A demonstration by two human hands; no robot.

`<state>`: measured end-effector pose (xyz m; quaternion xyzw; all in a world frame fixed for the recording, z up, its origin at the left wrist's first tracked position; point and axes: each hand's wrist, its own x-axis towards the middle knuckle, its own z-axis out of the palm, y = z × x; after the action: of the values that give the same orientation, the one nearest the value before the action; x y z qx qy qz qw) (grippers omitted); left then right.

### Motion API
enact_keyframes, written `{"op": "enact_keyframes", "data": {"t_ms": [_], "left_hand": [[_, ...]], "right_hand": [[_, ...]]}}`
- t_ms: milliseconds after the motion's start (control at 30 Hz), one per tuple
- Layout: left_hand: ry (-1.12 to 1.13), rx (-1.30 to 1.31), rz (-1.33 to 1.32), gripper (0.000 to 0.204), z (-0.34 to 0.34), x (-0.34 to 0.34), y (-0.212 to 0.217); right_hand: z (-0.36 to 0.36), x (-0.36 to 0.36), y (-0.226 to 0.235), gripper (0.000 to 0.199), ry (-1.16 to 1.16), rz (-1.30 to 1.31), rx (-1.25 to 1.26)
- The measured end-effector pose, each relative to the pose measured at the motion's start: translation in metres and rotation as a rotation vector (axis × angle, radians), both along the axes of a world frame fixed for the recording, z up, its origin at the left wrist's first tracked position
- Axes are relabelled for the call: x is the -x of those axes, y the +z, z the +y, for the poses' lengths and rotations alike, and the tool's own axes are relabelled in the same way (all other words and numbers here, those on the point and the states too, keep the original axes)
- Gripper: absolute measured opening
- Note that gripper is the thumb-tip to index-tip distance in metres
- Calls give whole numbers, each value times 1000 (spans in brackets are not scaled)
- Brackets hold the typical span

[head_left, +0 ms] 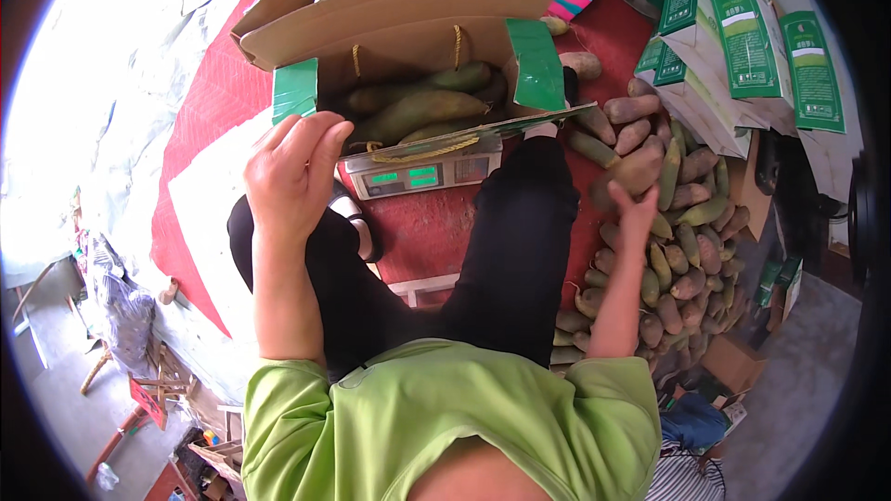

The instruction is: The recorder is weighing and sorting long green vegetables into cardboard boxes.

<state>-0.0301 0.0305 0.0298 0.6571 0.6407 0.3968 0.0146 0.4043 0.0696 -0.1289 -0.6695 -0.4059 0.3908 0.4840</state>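
An open cardboard box (399, 32) with green flaps holds several green-brown oblong fruits (418, 109) and stands on a digital scale (422, 176). My left hand (290, 176) hovers just left of the scale and near the box's front corner, fingers loosely curled, with nothing in it. My right hand (636, 209) reaches into a pile of the same fruits (682, 250) on my right and grips one brownish fruit (626, 176) from below. My black-trousered legs (506, 260) stretch toward the scale.
A red mat (213, 102) lies under the scale. Flat green-and-white cartons (752, 37) are stacked at the upper right. A loose cardboard box (733, 362) sits by the pile's near end. Wooden chairs and clutter (139, 380) stand at the lower left.
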Motion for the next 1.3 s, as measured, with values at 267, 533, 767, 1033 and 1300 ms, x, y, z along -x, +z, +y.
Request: {"op": "enact_keyframes", "data": {"t_ms": [267, 533, 767, 1033, 1300], "left_hand": [[30, -20, -14, 9, -2, 7, -4], [19, 6, -28, 13, -4, 4, -5], [38, -13, -40, 16, -6, 9, -5], [46, 0, 16, 14, -8, 14, -6], [51, -18, 8, 15, -7, 10, -5]], "right_hand": [[57, 89, 187, 68, 279, 204, -450], [94, 210, 189, 51, 846, 125, -287], [101, 259, 167, 69, 849, 303, 227], [107, 178, 149, 41, 719, -28, -169], [51, 80, 95, 18, 241, 27, -199]]}}
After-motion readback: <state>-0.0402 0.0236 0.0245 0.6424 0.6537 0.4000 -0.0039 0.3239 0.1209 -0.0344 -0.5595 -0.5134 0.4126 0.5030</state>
